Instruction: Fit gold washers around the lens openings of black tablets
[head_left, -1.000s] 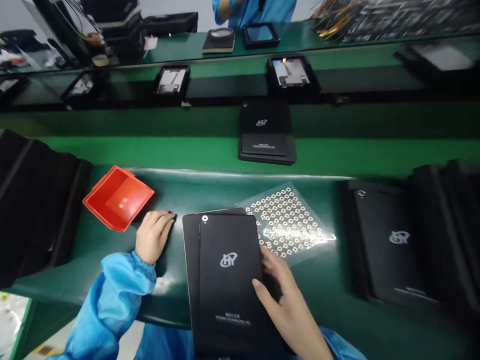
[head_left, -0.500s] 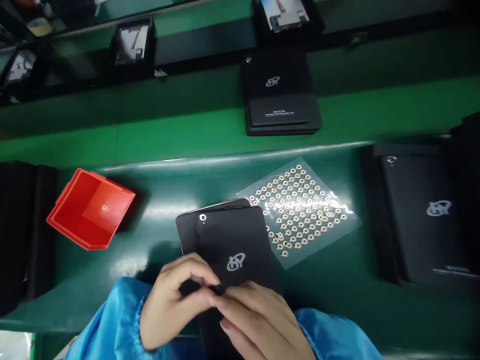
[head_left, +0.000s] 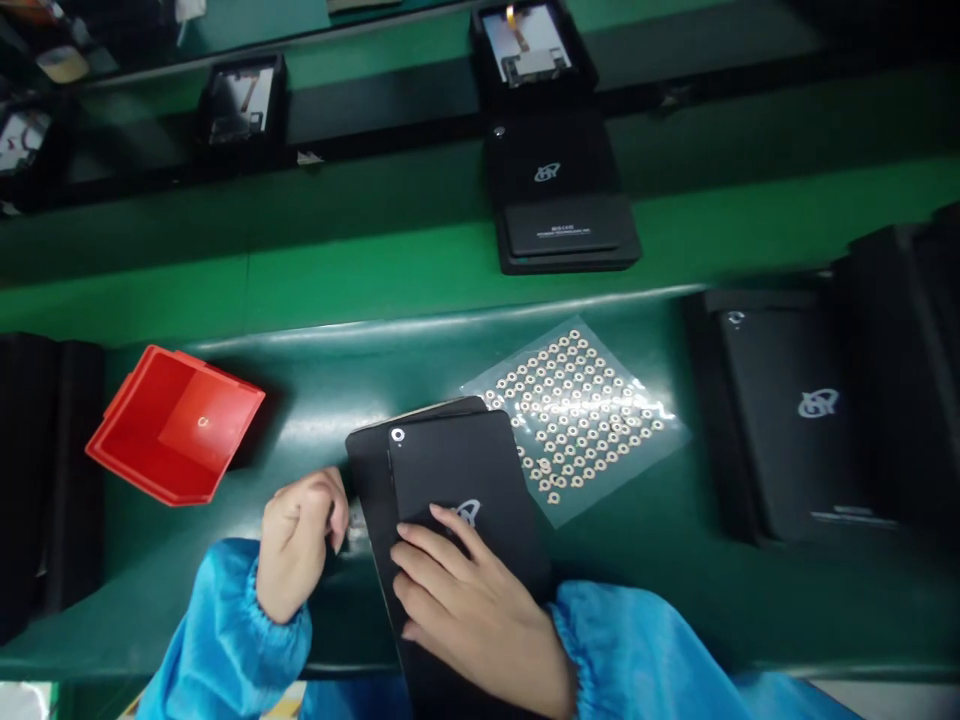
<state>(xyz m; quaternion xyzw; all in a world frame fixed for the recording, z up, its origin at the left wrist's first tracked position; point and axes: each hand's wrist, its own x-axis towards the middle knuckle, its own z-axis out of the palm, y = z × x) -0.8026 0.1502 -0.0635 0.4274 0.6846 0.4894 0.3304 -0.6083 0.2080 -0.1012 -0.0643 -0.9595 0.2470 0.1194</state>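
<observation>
My right hand (head_left: 476, 600) lies with its fingers stretched out over a black tablet back cover (head_left: 442, 450) that bears a silver logo and a ringed camera hole at its upper left corner. This cover rests slightly askew on another black panel (head_left: 367, 455). To the left of both, my left hand (head_left: 304, 535) is closed, its fingers curled inward; whether something is inside cannot be made out. Just right of the cover is a clear sheet (head_left: 652, 470) dotted with rows of small pale rings (head_left: 581, 400), its left corner partly behind the cover.
At the left stands a red plastic bin (head_left: 214, 410) with one small ring inside. Black covers (head_left: 780, 440) are stacked at the right, and more (head_left: 559, 215) lie on the green ledge ahead. Black trays with tablet parts (head_left: 529, 50) line the back. Dark blocks (head_left: 45, 480) edge the left.
My hands have come apart from a pinch above the cover. The left has moved left off the cover and curled; the right has flattened onto it. The view has shifted slightly.
</observation>
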